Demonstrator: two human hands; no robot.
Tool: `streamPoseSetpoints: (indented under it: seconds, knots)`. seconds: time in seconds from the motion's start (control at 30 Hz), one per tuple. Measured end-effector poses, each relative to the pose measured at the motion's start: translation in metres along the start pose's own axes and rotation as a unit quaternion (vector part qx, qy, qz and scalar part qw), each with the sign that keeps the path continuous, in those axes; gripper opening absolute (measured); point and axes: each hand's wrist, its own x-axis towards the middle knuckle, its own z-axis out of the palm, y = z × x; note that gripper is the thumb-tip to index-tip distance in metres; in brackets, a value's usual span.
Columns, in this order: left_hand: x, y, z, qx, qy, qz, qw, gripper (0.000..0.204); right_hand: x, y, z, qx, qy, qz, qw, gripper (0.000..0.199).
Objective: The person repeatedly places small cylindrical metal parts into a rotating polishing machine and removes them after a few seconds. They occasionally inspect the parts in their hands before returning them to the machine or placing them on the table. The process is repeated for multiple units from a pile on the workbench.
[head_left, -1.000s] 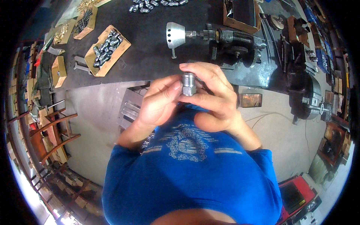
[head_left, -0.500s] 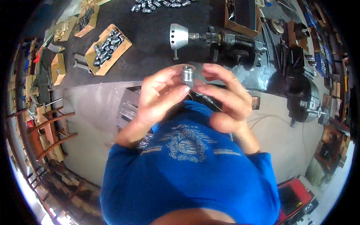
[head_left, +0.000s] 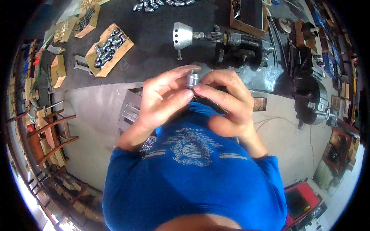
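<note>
A small silver threaded metal fitting (head_left: 192,79) is pinched between the fingertips of both my hands, held above my chest in front of the dark workbench (head_left: 154,57). My left hand (head_left: 163,98) grips it from the left with thumb and fingers. My right hand (head_left: 227,102) closes on it from the right, index finger under the part. Just beyond the fitting stands a small machine (head_left: 239,48) with a silver cone-shaped head (head_left: 182,35) and black gears.
A cardboard tray of several silver fittings (head_left: 109,49) lies on the bench to the left, more loose fittings (head_left: 154,5) at the far edge. Smaller boxes (head_left: 58,71) sit far left. A chuck (head_left: 314,102) and tools are at the right. Wooden chairs (head_left: 50,138) stand lower left.
Both hands have shifted their grip on the fitting, turning it between the fingertips. The left fingers have spread more openly around it.
</note>
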Motion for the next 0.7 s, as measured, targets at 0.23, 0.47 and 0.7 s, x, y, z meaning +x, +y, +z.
streamPoseSetpoints:
  seconds: [0.23,0.47,0.7]
  knots:
    - [-0.002,0.000,0.000,-0.014,-0.007,-0.018,1.000,0.042,0.001,0.006,-0.001,0.030,0.000,-0.051,0.998,0.040]
    - [-0.001,-0.002,0.000,-0.019,-0.035,0.020,0.999,0.041,0.001,0.011,-0.002,0.058,0.004,-0.074,0.996,0.045]
    - [-0.003,-0.004,0.000,0.004,-0.028,0.037,0.999,0.042,0.000,0.011,-0.003,0.074,0.007,-0.077,0.994,0.048]
